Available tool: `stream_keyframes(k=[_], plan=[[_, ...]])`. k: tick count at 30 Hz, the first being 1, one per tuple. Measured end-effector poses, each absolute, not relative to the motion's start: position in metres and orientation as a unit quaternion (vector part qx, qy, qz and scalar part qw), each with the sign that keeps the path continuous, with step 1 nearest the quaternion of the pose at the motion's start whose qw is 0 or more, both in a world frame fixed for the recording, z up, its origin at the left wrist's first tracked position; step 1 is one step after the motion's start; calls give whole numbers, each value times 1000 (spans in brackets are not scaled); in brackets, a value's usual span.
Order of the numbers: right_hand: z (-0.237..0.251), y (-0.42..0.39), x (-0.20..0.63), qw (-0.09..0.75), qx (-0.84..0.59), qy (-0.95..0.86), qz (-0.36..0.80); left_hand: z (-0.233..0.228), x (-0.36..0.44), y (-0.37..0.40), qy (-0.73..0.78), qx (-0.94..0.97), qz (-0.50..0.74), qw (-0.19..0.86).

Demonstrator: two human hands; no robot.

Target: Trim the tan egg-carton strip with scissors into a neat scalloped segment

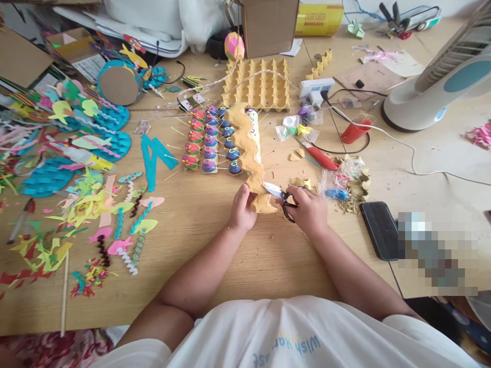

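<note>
Extending away from the left hand (243, 212) over the desk (238, 276), a strip of egg carton (247, 145) is gripped close to its nearer end. The thumb is pressed along its left edge, while the other fingers are mostly hidden behind it. The scissors (273, 190) are held in the right hand (310, 209), whose fingers are curled closed around the black handles; the blades are pointed left, at the strip's right edge. Just beyond, a red-and-green strip (195, 138), a purple strip (209, 140) and a blue strip (233, 154) are lined up side by side, thin pins being stuck into them. The blue strip and a white strip (253, 122) are partly covered by the bare carton. Farther back, an egg tray (257, 84) is laid flat. Paper fish (119, 246) are scattered at the left, and a phone (379, 230) is placed at the right.
</note>
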State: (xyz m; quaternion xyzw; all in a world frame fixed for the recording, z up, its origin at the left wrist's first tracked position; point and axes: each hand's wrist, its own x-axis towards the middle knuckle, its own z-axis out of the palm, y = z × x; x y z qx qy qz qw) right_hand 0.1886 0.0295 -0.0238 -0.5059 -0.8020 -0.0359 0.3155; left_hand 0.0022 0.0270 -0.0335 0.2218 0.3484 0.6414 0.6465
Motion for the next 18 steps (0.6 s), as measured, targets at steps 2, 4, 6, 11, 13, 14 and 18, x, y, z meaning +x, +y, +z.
stream_keyframes(k=[2, 4, 6, 11, 13, 14, 18], plan=[[-23, 29, 188, 315, -507, -801, -39, -33, 2, 27, 348, 225, 645, 642], [-23, 29, 188, 313, -507, -802, -39, -33, 3, 27, 344, 230, 648, 640], [-23, 29, 188, 313, -507, -802, -38, -33, 2, 27, 340, 232, 649, 640], [-23, 30, 190, 312, -502, -806, -42, -32, 2, 28, 341, 228, 643, 647], [-24, 30, 190, 310, -500, -808, -45, -31, 1, 28, 339, 229, 644, 646], [-24, 31, 191, 310, -498, -808, -48, -31, 1, 28, 337, 230, 645, 646], [-24, 32, 191, 314, -494, -809, -57, -31, 0, 29, 327, 229, 647, 650]])
